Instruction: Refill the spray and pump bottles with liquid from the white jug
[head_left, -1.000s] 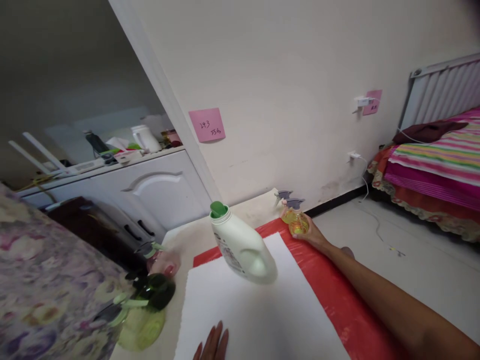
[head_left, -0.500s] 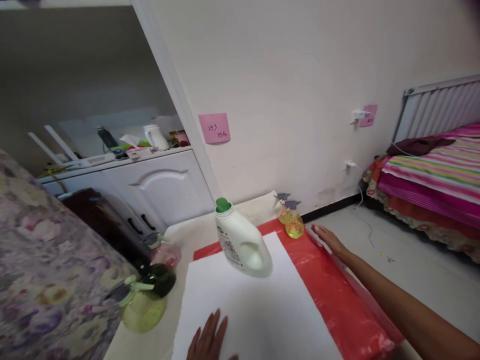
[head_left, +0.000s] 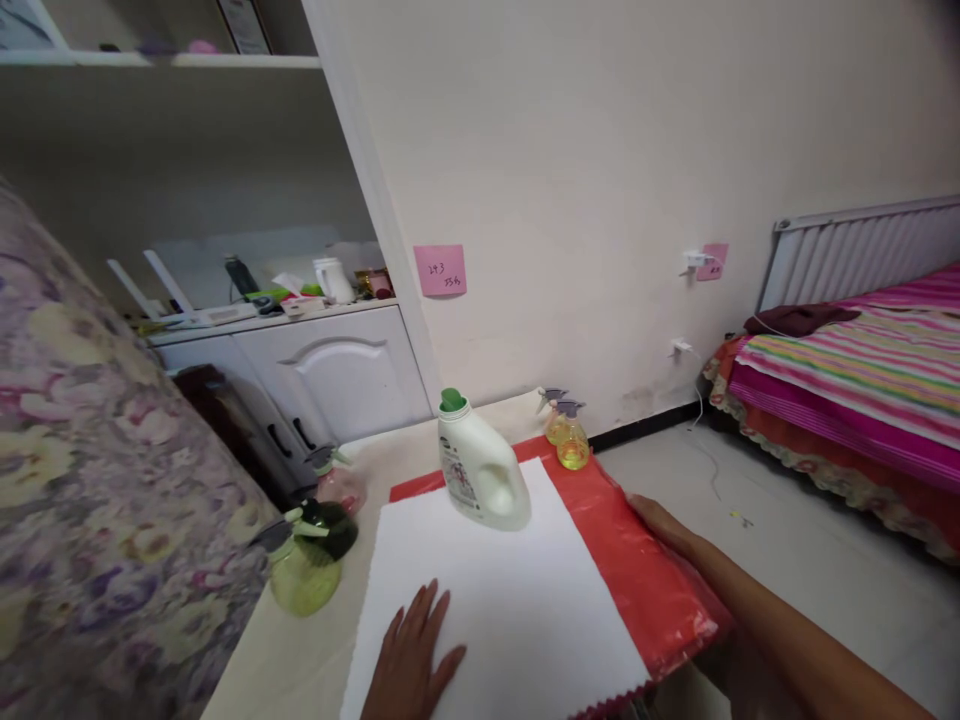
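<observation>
on my feed, item by item: my left hand (head_left: 414, 655) lies flat, palm down, fingers spread a little, on the near left part of the white sheet (head_left: 495, 610); it holds nothing. my right hand (head_left: 660, 522) rests at the right edge of the red plastic sheet (head_left: 645, 570), fingers stretched out and close together, touching the plastic; whether they pinch the edge i cannot tell. white sheet: spread on top of the red plastic, which shows along its far and right sides, with a rumpled near right corner. white detergent bottle (head_left: 480, 470), green cap, handle facing me: upright on the far edge of the white sheet, well apart from both hands. two small yellow spray bottles (head_left: 568, 440), grey triggers: side by side at the far corner of the red plastic, just past the detergent bottle's right. left of the sheets, on the bare cream table (head_left: 300, 660): a green spray bottle (head_left: 304, 575), a dark green one (head_left: 330, 528) just behind it, a pink one (head_left: 341, 485) further back. background: white cabinet (head_left: 330, 370) with clutter on top, pink sticky note (head_left: 440, 270) on the wall, striped bed (head_left: 862, 380) at right, flowered fabric (head_left: 97, 480) at left.
</observation>
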